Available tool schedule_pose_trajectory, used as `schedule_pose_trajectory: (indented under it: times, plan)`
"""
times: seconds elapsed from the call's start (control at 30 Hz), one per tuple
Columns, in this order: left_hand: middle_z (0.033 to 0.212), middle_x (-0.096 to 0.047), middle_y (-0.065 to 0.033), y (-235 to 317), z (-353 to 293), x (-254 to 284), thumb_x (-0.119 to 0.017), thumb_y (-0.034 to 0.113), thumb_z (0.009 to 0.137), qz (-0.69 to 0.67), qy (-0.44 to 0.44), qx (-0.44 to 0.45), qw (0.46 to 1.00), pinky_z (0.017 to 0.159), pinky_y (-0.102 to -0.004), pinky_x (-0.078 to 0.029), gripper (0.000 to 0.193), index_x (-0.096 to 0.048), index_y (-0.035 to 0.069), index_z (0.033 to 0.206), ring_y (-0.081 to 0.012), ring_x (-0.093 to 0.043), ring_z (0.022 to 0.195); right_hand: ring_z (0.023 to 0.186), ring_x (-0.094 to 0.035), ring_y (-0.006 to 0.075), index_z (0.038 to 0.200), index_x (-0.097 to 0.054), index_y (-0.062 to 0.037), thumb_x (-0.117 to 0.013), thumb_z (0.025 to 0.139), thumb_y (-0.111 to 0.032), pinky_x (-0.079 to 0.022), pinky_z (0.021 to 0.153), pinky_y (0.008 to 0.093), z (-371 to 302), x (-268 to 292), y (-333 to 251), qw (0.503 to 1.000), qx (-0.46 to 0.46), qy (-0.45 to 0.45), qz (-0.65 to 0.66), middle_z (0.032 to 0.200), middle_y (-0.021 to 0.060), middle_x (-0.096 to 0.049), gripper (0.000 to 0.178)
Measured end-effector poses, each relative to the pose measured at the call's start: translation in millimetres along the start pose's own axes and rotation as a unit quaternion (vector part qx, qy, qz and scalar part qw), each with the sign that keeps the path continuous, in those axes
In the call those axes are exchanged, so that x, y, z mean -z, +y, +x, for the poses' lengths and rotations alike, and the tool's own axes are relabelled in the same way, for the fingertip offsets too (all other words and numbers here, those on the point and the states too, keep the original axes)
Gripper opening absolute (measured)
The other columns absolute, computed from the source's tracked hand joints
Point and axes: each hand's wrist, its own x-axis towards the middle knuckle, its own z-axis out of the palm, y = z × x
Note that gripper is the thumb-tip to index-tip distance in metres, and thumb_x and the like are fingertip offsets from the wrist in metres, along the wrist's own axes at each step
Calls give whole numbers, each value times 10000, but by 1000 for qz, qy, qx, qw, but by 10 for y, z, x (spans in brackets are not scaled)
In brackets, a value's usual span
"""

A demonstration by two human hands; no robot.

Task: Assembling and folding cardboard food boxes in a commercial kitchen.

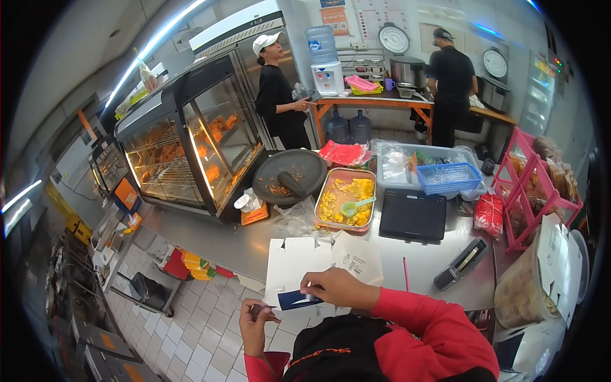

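In front of my body, an unfolded white cardboard box (289, 254) lies across the near edge of the steel counter. A dark blue panel (291, 300) shows at its near side. My right hand (344, 288) is closed in a pinch on this panel's right end, with the palm turned down. To the left, my left hand (251, 323) is raised just off the panel's left end. Its fingers are pinched together around a small dark thing too unclear to name. A pink pen (406, 274) lies to the right of the box.
Beyond the box stand a tray of yellow food (345, 218), a stone mortar (280, 167) and a black tablet (414, 215). A grey-black stapler-like device (461, 263) and a tub (519, 293) are right. A heated display case (191, 143) stands left. Two people (280, 102) work behind.
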Motion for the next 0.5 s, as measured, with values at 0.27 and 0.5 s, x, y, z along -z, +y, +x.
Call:
schedule_pose_trajectory:
  times: [0.27,0.5]
  plan:
    - [799,-523,-64,301,-80,-288,-757,-2,733,302,-23,-64,951,547,-279,-427,260,-550,38,885,-141,-503,635,678,-641,307,896,-630,-125,-553,890,-241,-481,633,427,-72,63,-148,997,44,-23,-67,675,94,-649,140]
    - [1020,-612,-62,566,-101,-319,-786,58,656,446,-121,-259,848,831,-363,-438,265,-597,64,841,-262,-557,974,641,-639,309,915,-626,-137,-554,892,-243,-482,611,426,-100,102,-242,991,81,-66,-78,679,86,-655,130]
